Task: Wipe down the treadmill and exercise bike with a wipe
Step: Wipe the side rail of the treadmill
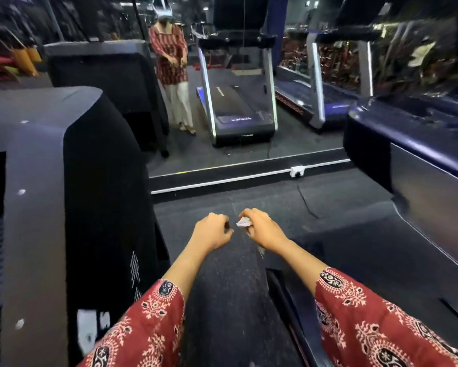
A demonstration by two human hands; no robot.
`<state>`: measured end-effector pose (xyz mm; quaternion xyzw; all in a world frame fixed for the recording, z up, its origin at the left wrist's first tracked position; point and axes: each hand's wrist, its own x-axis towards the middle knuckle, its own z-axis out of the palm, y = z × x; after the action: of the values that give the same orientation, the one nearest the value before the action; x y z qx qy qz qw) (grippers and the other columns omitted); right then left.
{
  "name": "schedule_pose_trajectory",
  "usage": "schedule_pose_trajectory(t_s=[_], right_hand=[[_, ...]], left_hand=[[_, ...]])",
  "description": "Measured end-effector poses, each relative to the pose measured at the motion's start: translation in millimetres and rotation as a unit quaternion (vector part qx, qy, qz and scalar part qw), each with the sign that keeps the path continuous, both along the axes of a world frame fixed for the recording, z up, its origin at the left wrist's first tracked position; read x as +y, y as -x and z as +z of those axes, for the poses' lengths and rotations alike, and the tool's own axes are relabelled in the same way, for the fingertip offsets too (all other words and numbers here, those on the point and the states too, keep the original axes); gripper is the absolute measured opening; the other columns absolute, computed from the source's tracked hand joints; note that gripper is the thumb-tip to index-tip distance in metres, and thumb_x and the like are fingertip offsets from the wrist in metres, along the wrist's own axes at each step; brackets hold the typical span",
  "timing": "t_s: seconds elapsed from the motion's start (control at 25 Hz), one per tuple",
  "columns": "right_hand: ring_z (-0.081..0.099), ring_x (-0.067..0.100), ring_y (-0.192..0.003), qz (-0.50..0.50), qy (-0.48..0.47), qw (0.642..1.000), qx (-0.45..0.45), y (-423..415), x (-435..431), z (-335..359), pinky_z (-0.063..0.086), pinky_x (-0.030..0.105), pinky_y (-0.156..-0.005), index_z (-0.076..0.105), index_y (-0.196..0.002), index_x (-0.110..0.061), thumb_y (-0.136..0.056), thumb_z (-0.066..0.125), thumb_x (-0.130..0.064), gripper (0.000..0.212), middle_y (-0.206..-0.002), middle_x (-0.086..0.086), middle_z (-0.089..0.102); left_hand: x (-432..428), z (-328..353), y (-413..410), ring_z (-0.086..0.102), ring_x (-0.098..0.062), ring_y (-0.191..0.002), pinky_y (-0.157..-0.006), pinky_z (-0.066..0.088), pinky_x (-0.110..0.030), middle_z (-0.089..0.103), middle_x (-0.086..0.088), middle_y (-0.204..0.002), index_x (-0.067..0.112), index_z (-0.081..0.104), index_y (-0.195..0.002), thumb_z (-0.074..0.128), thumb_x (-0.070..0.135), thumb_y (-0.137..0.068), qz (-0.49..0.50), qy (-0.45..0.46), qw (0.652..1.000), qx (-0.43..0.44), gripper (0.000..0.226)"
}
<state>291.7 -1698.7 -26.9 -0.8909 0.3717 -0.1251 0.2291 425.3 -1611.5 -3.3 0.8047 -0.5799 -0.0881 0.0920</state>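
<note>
— Two forearms in red printed sleeves (153, 321) reach out over the speckled grey floor (222, 287), nearest to us. What's in the hands?

— The right hand (262, 229) pinches a small folded white wipe (243, 222) between thumb and fingertips, out in front of the body. The left hand (212, 230) sits just beside it, fingers curled in and gripping nothing. A sliver of floor shows between its thumb and the wipe.

— And what crowds them?

— Left of the arms, a tall black machine housing (90, 181) with a grey rounded edge walls off that whole side and hides whatever lies beyond. On the right, the front of a dark blue treadmill (413, 144) juts in, its glossy hood blurred. The wipe is well apart from both, in the lane between them.

— Farther on?

— A thin black cable (306, 205) snakes across the floor past the hands. Behind it a white conduit (222, 182) runs along the foot of a wall mirror (302, 144), with a small white box (296, 171) clipped on it.

— In the glass?

— A standing figure (172, 70) in the same red print and pale trousers, hands together at the waist, beside a reflected treadmill (238, 107) with silver uprights. More gym gear fills the far reflection, too smeared to name.
</note>
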Motion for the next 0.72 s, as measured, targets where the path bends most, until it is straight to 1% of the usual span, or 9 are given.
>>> schedule_pose_trajectory(t_s=[0.2,0.32,0.44,0.52,0.64,0.72], right_hand=[[0.053,0.028,-0.108,-0.044,0.008,0.999,-0.023,-51.9,-95.4,-12.4,0.046,0.038,-0.082,0.056,-0.118,-0.015,-0.093,0.051,-0.013,0.025,-0.117,0.006,0.055],[0.053,0.029,-0.108,-0.068,0.008,0.997,-0.024,-74.4,-151.8,-4.5,0.045,0.037,-0.081,0.055,-0.119,-0.015,-0.094,0.051,-0.013,0.026,-0.119,0.007,0.055],[0.054,0.03,-0.107,-0.111,0.021,0.993,-0.036,-85.9,-207.4,7.6,0.047,0.04,-0.081,0.057,-0.117,-0.014,-0.094,0.052,-0.013,0.024,-0.117,0.008,0.055],[0.054,0.031,-0.107,-0.161,0.017,0.986,-0.047,-84.5,-234.3,9.0,0.048,0.042,-0.081,0.058,-0.115,-0.011,-0.092,0.053,-0.011,0.023,-0.116,0.01,0.056],[0.053,0.031,-0.11,-0.211,0.008,0.977,-0.002,-64.6,-258.3,1.5,0.045,0.039,-0.082,0.056,-0.115,-0.01,-0.091,0.053,-0.01,0.025,-0.119,0.011,0.055],[0.053,0.031,-0.111,-0.27,-0.009,0.963,-0.008,-44.4,-269.8,-4.4,0.042,0.037,-0.082,0.057,-0.114,-0.009,-0.089,0.053,-0.008,0.025,-0.119,0.012,0.056]], left_hand=[[-101.3,-12.6,-60.0,0.058,-0.026,-0.107,-0.081,0.046,-0.033,0.066,-0.007,-0.11,0.013,0.064,-0.105,0.055,0.032,-0.09,-0.034,0.008,0.999,0.004,0.026],[-168.6,-2.8,-84.3,0.058,-0.026,-0.107,-0.081,0.046,-0.033,0.066,-0.006,-0.109,0.013,0.064,-0.102,0.054,0.031,-0.09,-0.072,-0.01,0.997,-0.002,0.024],[-234.7,4.6,-100.3,0.059,-0.026,-0.107,-0.082,0.047,-0.033,0.066,-0.006,-0.111,0.013,0.065,-0.103,0.054,0.031,-0.09,-0.111,0.025,0.994,-0.004,0.025],[-273.3,4.2,-101.4,0.059,-0.026,-0.107,-0.082,0.048,-0.034,0.066,-0.007,-0.11,0.013,0.065,-0.103,0.055,0.031,-0.09,-0.147,0.024,0.989,0.007,0.025],[-325.8,-7.7,-85.5,0.058,-0.027,-0.109,-0.084,0.048,-0.035,0.065,-0.008,-0.113,0.014,0.065,-0.106,0.054,0.031,-0.09,-0.231,-0.011,0.973,-0.005,0.026],[-357.4,-9.0,-72.2,0.058,-0.028,-0.109,-0.085,0.047,-0.034,0.065,-0.009,-0.114,0.014,0.065,-0.109,0.054,0.031,-0.09,-0.282,-0.014,0.959,0.002,0.028]])
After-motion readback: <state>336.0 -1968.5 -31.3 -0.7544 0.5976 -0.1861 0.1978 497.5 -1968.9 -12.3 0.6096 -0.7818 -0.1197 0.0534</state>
